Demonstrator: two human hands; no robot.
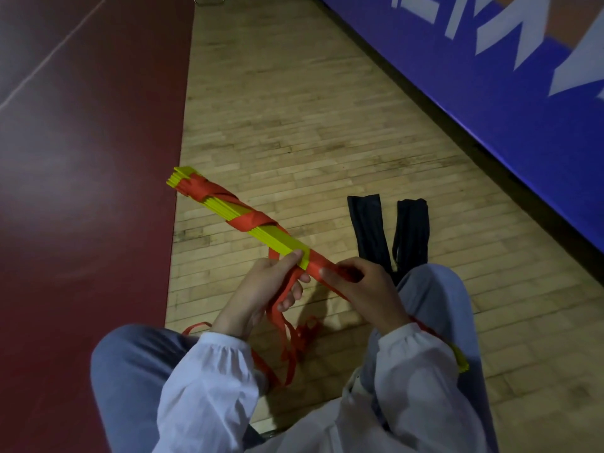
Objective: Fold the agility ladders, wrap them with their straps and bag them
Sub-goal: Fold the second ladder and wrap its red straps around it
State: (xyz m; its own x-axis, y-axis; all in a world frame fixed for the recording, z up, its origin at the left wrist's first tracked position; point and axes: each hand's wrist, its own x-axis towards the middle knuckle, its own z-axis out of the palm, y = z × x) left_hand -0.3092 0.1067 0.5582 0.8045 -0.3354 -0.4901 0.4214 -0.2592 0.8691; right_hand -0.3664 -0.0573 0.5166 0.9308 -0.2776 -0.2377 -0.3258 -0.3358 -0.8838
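Gripping what, the two hands?

The right hand (pixel 362 286) is curled round the near part of the folded agility ladder (pixel 273 238), where the orange strap (pixel 251 221) is wound tight over the yellow rungs. The left hand (pixel 268 289) has its thumb pressed on the rungs and its fingers curled round the loose strap end (pixel 292 341), which trails down to the floor between the knees.

Where does the ladder sit?

It is held above the wooden floor (pixel 294 125), slanting from the right knee away to the left. Its far end reaches over the edge where the boards meet the maroon floor (pixel 81 191).

And around it?

A black bag (pixel 369 227) and a second black bag (pixel 412 230) lie flat on the boards just beyond the right knee, side by side and apart from the ladder. Past them a blue wall (pixel 457 60) with large white letters runs along the floor's right edge.
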